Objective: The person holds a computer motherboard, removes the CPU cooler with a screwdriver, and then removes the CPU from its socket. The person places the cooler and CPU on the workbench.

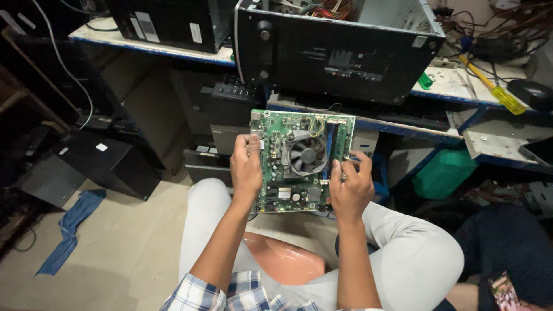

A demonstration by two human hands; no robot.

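A green computer motherboard [276, 173] with a round cooling fan [307, 154] in its middle is held up over my knees. My left hand [246, 167] grips its left edge, thumb on the front. On the right edge, my right hand [349, 185] holds the board, its fingers close to the blue memory slots [329, 144]. Both forearms reach up from the bottom of the view.
An open black computer case [340, 49] lies on the workbench [455, 80] ahead, beside a yellow screwdriver [495, 89]. More black cases [86, 164] stand on the floor at left, with a blue cloth [72, 227]. A green container [443, 173] sits under the bench. Another person's dark-clothed leg [507, 247] is at right.
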